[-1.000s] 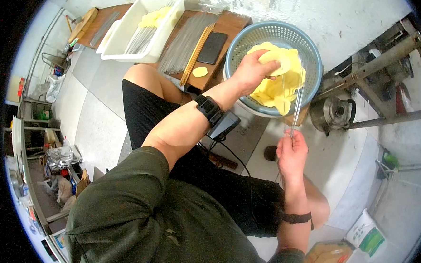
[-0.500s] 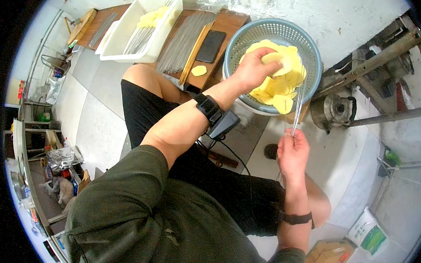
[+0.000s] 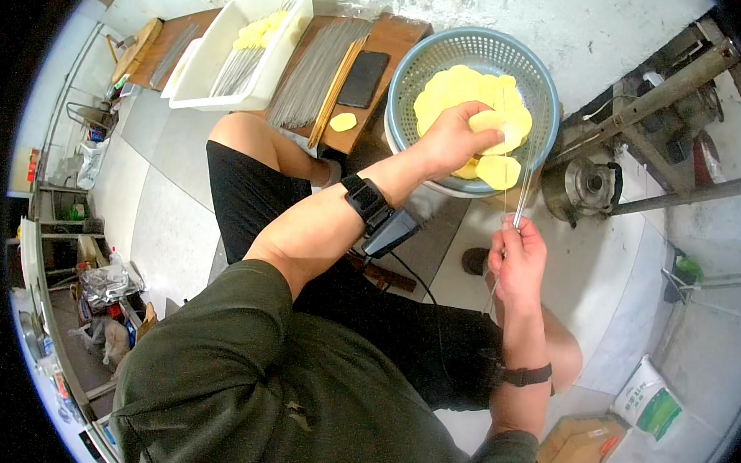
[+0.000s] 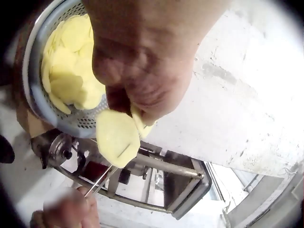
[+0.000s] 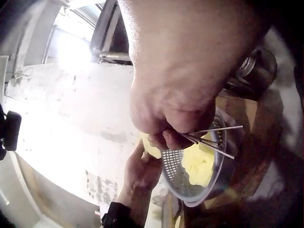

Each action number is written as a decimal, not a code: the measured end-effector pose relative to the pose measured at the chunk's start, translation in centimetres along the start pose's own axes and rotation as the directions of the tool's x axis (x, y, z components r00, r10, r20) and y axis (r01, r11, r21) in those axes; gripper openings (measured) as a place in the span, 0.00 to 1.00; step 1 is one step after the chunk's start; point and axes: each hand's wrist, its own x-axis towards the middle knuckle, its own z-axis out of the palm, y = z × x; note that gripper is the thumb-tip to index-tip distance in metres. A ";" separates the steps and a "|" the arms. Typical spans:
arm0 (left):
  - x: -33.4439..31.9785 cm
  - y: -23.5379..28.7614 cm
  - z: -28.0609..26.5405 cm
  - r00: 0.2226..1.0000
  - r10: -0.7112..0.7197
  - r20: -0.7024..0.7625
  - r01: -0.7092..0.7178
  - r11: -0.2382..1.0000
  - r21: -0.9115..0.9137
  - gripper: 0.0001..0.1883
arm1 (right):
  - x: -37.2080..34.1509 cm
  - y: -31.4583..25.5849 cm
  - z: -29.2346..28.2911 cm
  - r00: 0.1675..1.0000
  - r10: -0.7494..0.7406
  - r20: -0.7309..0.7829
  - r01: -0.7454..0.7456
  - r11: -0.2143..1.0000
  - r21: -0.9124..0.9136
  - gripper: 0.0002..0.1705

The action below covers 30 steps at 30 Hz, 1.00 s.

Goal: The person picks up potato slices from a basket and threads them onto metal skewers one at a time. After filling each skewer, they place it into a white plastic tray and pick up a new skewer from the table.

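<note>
My left hand (image 3: 452,143) pinches a thin yellow slice (image 3: 487,120), which looks like potato, between thumb and fingers over the blue colander (image 3: 548,90). Another slice (image 4: 111,135) hangs just below those fingertips, with a skewer passing through it. My right hand (image 3: 520,260), lower and nearer my body, grips several thin metal skewers (image 3: 524,193) that point up toward the colander. In the right wrist view, skewer ends (image 5: 223,128) stick out past the right fingers. A heap of slices (image 3: 449,89) lies in the colander.
Left of the colander, a wooden bench bears a phone (image 3: 363,78), bamboo sticks (image 3: 338,91), a spread of metal skewers (image 3: 316,69) and one loose slice (image 3: 343,122). A white tub (image 3: 185,92) holds skewered slices. A metal kettle (image 3: 580,188) stands at the right.
My left hand has come slightly down toward the right hand, with the held slice closer to the skewered one. The right hand keeps its grip on the skewers.
</note>
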 end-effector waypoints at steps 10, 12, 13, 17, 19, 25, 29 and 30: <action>-0.6 -0.8 0.3 0.995 -0.104 0.000 0.097 0.934 -0.344 0.24 | 0.2 0.3 -0.1 0.998 -0.049 0.028 0.049 0.999 -0.004 0.03; -1.4 -1.5 0.9 0.986 -0.031 -0.166 0.026 0.999 -0.034 0.25 | 0.4 0.8 0.0 0.982 -0.186 0.015 0.186 0.972 -0.145 0.05; -2.0 -1.8 1.3 0.950 0.088 -0.300 0.002 0.958 0.286 0.25 | 0.5 1.1 0.0 0.982 -0.186 0.014 0.186 0.972 -0.144 0.05; -4.3 -1.1 2.5 0.990 -0.100 -0.103 0.100 0.995 -0.006 0.24 | 0.7 1.8 0.0 0.952 -0.307 -0.006 0.281 0.879 -0.385 0.08; -4.2 -1.6 3.1 0.986 -0.094 -0.139 0.093 0.996 -0.009 0.20 | 0.4 1.6 0.3 0.942 -0.335 0.006 0.295 0.821 -0.488 0.08; -2.8 -2.1 2.6 0.984 -0.116 -0.138 0.083 0.971 -0.225 0.14 | 1.3 2.3 -0.5 0.904 -0.427 -0.003 0.352 0.749 -0.561 0.11; -2.0 -2.0 1.7 0.987 -0.089 -0.131 0.050 0.959 -0.277 0.15 | 1.6 2.5 -1.0 0.878 -0.478 0.032 0.391 0.675 -0.626 0.11; -2.0 -1.6 1.6 0.990 -0.070 -0.123 0.031 0.955 -0.295 0.15 | 1.5 2.5 -0.8 0.904 -0.425 0.046 0.369 0.722 -0.585 0.11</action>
